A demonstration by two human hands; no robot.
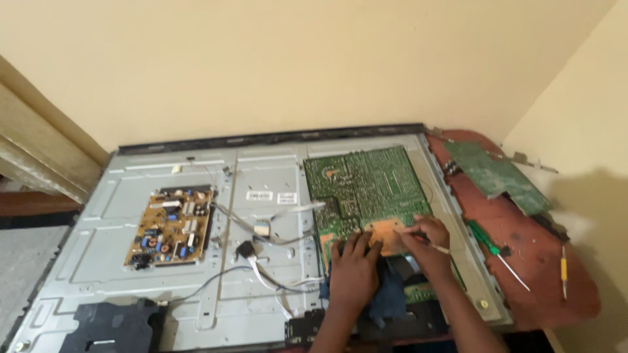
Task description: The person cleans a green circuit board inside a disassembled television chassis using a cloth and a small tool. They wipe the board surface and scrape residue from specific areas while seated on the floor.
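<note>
Pressing down with your left hand (354, 261), fingers spread flat, you steady the near edge of the green circuit board (365, 189), which lies solder side up on the right half of the opened television's metal back panel (111, 216). Your right hand (428, 238) pinches a thin tool (439, 248) between fingertips, its tip resting at the coppery patch (386, 234) on the board's near edge; whether it is an iron or a probe, I cannot tell. A dark blue cloth (386, 294) lies under your left wrist, at the panel's near edge.

Judging by how things lie, the stripping down is done: the rear cover is off and this board is flipped over. The work on the coppery patch looks to be in progress, and refitting is all left to do.

Further out, the yellow power board (171, 227) sits mounted on the panel's left half, with loose white and grey cables (261, 274) trailing across the middle. Beyond the panel's right edge, on the red table (543, 261), lie a second green board (497, 171), a green-handled screwdriver (490, 245) and a yellow-handled one (563, 271).
</note>
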